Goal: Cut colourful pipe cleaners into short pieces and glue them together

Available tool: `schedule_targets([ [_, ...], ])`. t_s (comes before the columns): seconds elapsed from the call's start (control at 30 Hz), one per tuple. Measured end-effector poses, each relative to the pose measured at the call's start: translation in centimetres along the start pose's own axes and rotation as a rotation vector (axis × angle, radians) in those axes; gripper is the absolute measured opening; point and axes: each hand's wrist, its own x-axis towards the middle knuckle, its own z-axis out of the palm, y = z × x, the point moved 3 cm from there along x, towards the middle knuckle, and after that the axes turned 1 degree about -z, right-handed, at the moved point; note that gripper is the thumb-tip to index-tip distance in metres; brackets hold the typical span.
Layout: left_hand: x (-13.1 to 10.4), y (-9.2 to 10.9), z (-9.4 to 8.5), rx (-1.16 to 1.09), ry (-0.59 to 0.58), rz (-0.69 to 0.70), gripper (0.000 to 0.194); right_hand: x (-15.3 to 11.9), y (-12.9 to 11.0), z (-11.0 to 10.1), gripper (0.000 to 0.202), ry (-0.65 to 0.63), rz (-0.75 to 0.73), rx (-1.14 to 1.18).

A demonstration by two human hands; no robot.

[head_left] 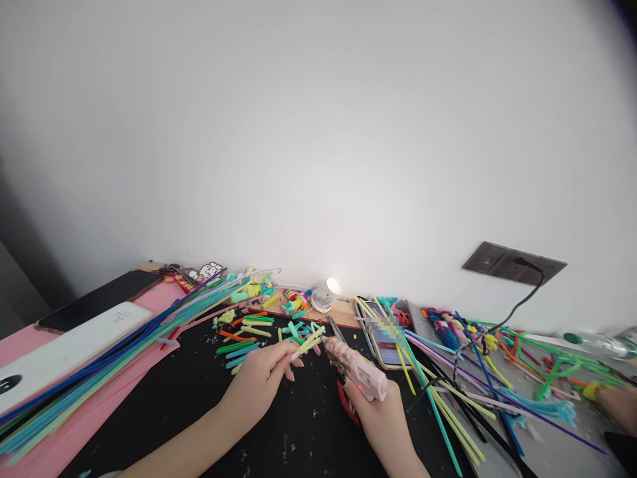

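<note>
Between the fingertips of my left hand [269, 372] are short pale-yellow pipe cleaner pieces [310, 342], pinched and pointing up to the right. My right hand [381, 418] is wrapped round a pink hot glue gun [355, 366], whose nozzle is close to the yellow pieces; whether it touches them I cannot tell. Red-handled scissors [347, 401] lie partly hidden under the glue gun, their blades toward the wall. Cut pipe cleaner pieces in green, orange, blue and yellow [242, 346] are heaped just beyond my left hand on the black mat [288, 438].
Long pipe cleaners [149, 348] lie across a white box [74, 345] at left. A paper cup [326, 295] stands by the wall. Right of it are a phone [388, 342], more pipe cleaners and a socket [515, 263] with a plugged-in cord. Another person's hand [617, 405] shows far right.
</note>
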Motion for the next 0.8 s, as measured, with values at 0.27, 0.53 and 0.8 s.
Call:
schedule_targets([
  [0.27,0.1,-0.4,-0.5,-0.007,0.082,-0.037,0.027,0.0,1.1,0.1,0.026,0.024,0.088,-0.065],
  [0.53,0.2,-0.3,-0.7,-0.093,0.121,-0.079,0.024,-0.3,0.4,1.0,0.036,-0.182,-0.014,-0.23],
  [0.8,0.1,0.0,-1.0,-0.035,0.164,-0.043,0.025,-0.6,-0.4,1.5,0.067,-0.28,-0.152,-0.299],
])
